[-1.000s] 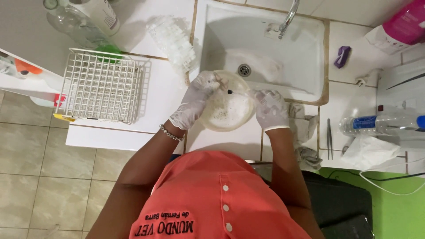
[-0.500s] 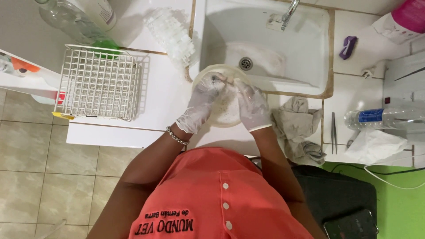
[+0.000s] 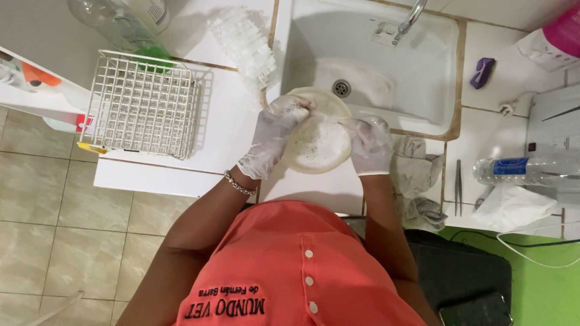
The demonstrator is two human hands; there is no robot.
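A round pale dish [image 3: 319, 142], soapy inside, is held over the front edge of the white sink [image 3: 423, 72]. My left hand [image 3: 275, 136], in a thin clear glove with a bracelet at the wrist, grips the dish's upper left rim, fingers curled over it. On the dish's right rim sits my gloved right hand [image 3: 371, 146], holding it. Whether a sponge lies under the left fingers is hidden.
A white wire rack [image 3: 142, 105] stands on the counter at left, with a clear bottle [image 3: 118, 21] behind it. Crumpled grey cloths [image 3: 417, 175] lie right of the dish. Further right are tweezers [image 3: 458, 187], a plastic bottle [image 3: 525, 171] and a purple object [image 3: 483, 71].
My right hand has slid from the middle of the dish back to its right rim. The left hand has stayed on the upper left rim, and the dish has tilted slightly.
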